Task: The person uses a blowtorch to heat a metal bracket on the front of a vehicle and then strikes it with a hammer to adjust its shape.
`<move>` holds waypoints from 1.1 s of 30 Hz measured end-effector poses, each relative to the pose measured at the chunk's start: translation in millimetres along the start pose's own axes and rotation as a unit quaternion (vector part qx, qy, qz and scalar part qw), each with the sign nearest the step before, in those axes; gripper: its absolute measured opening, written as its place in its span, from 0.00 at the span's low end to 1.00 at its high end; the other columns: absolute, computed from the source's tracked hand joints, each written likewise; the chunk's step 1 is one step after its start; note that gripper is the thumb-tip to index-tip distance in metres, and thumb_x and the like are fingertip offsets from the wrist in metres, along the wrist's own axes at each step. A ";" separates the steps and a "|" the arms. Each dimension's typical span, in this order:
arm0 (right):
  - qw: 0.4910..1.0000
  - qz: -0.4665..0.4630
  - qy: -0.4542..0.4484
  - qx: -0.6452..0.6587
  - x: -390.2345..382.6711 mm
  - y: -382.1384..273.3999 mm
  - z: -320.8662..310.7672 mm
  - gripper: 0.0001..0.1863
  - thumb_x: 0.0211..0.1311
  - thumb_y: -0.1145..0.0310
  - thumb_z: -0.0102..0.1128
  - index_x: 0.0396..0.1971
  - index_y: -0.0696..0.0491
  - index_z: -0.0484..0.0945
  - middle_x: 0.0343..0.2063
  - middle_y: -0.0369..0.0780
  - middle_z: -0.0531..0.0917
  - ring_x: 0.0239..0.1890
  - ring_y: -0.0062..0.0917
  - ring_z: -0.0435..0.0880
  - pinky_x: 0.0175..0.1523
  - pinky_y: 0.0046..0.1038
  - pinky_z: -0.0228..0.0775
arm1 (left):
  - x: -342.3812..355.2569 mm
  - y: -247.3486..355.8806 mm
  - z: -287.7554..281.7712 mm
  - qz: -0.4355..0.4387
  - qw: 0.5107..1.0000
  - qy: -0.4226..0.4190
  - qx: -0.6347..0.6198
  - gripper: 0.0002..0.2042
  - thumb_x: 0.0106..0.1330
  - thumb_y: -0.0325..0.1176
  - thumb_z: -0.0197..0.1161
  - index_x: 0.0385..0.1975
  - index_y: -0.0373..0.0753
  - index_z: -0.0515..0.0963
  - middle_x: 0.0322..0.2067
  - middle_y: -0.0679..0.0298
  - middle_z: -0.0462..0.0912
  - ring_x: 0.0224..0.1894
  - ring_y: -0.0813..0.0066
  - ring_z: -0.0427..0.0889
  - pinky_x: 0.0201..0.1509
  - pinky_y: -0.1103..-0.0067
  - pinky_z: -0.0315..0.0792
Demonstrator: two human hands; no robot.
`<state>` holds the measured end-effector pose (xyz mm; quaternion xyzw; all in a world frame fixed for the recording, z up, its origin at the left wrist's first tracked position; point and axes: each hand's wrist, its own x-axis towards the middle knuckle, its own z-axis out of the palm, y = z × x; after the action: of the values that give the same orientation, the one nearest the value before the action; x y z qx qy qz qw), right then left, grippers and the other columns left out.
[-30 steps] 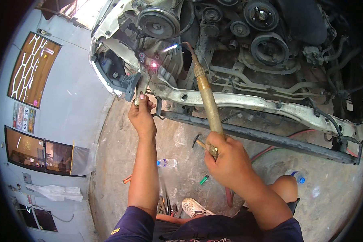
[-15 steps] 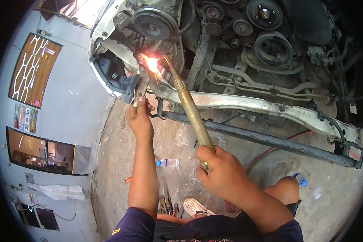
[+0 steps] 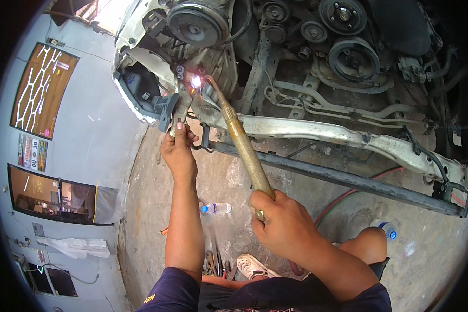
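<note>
My right hand (image 3: 278, 223) grips the brass handle of a gas torch (image 3: 244, 151), whose bent copper nozzle points at a small bright glowing spot (image 3: 196, 81) on the car's front inner bodywork. My left hand (image 3: 179, 151) pinches the lower end of a pale metal strip (image 3: 182, 109) just below that spot. A dark gray bracket (image 3: 166, 109) sits left of the strip. The white front crossmember (image 3: 307, 128) runs to the right behind the torch, with the engine pulleys (image 3: 353, 57) above it.
A dark bar (image 3: 348, 183) crosses below the crossmember. On the concrete floor lie hoses (image 3: 332, 205), water bottles (image 3: 216, 208) (image 3: 385, 229) and several hand tools (image 3: 218, 265), near my shoe (image 3: 250, 265). A gray wall (image 3: 83, 135) with windows stands left.
My right hand and torch have moved left. The flame was over open bodywork, flared orange with sparks half a second ago, and is now a smaller bright glow. My left hand shifted slightly left.
</note>
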<state>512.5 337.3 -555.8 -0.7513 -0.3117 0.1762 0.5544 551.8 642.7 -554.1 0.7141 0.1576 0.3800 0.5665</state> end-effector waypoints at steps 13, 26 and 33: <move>1.000 0.015 -0.002 -0.004 1.4 0.9 2.3 0.11 0.60 0.70 0.62 0.42 0.51 0.75 0.31 0.56 0.81 0.34 0.56 0.85 0.41 0.52 0.80 | -0.3 -4.2 6.3 0.009 1.000 0.021 0.007 0.12 0.77 0.37 0.64 0.35 0.34 0.82 0.28 0.65 0.82 0.29 0.79 0.80 0.36 0.79 0.79; 1.000 0.014 -0.012 0.010 2.1 0.4 3.1 0.11 0.61 0.70 0.62 0.42 0.51 0.74 0.32 0.56 0.82 0.35 0.56 0.85 0.42 0.52 0.80 | -1.0 -4.0 7.3 -0.010 0.999 0.017 -0.030 0.12 0.77 0.37 0.64 0.37 0.33 0.83 0.31 0.66 0.83 0.31 0.80 0.80 0.37 0.80 0.79; 1.000 0.020 -0.013 0.001 2.5 -0.7 3.2 0.11 0.60 0.70 0.63 0.43 0.51 0.75 0.33 0.56 0.82 0.35 0.55 0.85 0.42 0.52 0.80 | -1.3 -3.9 7.6 -0.015 0.999 0.015 -0.032 0.12 0.77 0.37 0.64 0.37 0.33 0.83 0.31 0.66 0.83 0.31 0.81 0.80 0.38 0.81 0.79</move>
<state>512.2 341.4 -556.0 -0.7544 -0.3033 0.1975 0.5476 557.2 637.8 -558.8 0.6872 0.1645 0.3870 0.5924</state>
